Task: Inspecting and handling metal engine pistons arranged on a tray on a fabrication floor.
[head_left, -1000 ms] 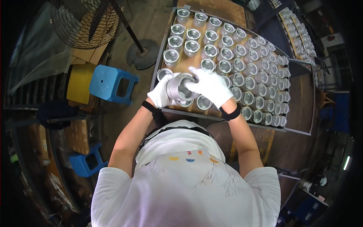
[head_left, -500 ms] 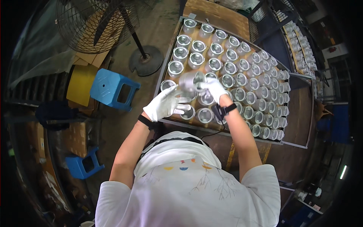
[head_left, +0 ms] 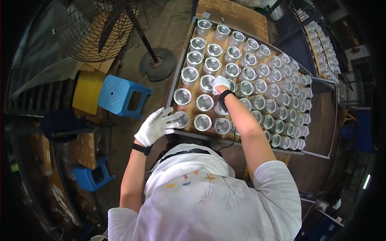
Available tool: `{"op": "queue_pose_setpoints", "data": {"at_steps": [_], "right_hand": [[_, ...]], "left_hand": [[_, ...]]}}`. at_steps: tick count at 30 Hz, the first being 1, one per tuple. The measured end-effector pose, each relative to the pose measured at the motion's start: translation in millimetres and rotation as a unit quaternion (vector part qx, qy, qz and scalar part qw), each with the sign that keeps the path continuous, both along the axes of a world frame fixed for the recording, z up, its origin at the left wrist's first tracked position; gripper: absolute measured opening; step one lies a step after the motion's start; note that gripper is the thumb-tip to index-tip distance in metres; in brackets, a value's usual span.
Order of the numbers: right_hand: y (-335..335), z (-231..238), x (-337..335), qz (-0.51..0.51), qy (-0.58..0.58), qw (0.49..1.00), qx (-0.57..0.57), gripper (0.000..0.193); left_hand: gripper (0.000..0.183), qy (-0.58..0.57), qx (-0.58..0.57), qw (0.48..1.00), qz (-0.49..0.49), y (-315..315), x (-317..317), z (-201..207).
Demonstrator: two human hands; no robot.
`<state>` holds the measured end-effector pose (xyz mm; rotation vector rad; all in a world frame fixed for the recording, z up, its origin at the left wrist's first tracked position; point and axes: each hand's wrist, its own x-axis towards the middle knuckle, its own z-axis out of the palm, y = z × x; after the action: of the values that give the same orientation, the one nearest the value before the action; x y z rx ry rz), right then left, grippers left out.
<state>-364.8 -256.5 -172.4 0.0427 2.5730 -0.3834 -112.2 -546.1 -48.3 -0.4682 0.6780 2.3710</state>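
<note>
Fan blades behind a round wire guard (head_left: 90,34) fill the upper left, the fan's pole running down to a round dark base (head_left: 157,68) on the floor. Below the fan, a flat yellow piece (head_left: 89,91) lies beside a blue plastic stool (head_left: 122,96), and a second, smaller blue stool (head_left: 93,174) stands lower down by the person's left side.

Next comes the left hand (head_left: 155,126), in a white glove with a dark band at the wrist. Its fingers are spread and hold nothing; the fingertips touch the shiny metal can (head_left: 181,119) at the near left corner of the worktop (head_left: 231,18).

On that worktop, open-topped metal cans (head_left: 263,86) stand upright in close rows, from the near edge to the far end and off to the right.

The right hand (head_left: 220,82), also gloved in white with a dark wrist band, reaches further in and rests on one can (head_left: 209,83) a few rows from the near edge. Its fingers curl down over that can's rim; whether they grip it I cannot tell.

Further right, beyond the worktop's edge, more small containers (head_left: 319,44) sit in a wire rack.
</note>
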Motion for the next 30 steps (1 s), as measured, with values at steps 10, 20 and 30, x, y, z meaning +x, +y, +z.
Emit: {"op": "queue_pose_setpoints", "data": {"at_steps": [10,20,30], "right_hand": [[-19.9,41.6,-30.6,0.218,0.367,0.900,0.091,0.015],[-40.1,-0.4,-43.9,0.177,0.264,0.918,0.237,0.025],[55.6,88.5,-27.3,0.208,0.239,0.924,-0.216,0.023]], "left_hand": [[0.059,-0.038,-0.022,0.999,0.023,-9.8,0.7,-13.8],[0.054,-0.079,-0.062,0.991,0.088,-38.3,36.7,-6.7],[0.057,0.001,-0.023,1.000,0.004,-14.0,-16.6,-6.7]]}}
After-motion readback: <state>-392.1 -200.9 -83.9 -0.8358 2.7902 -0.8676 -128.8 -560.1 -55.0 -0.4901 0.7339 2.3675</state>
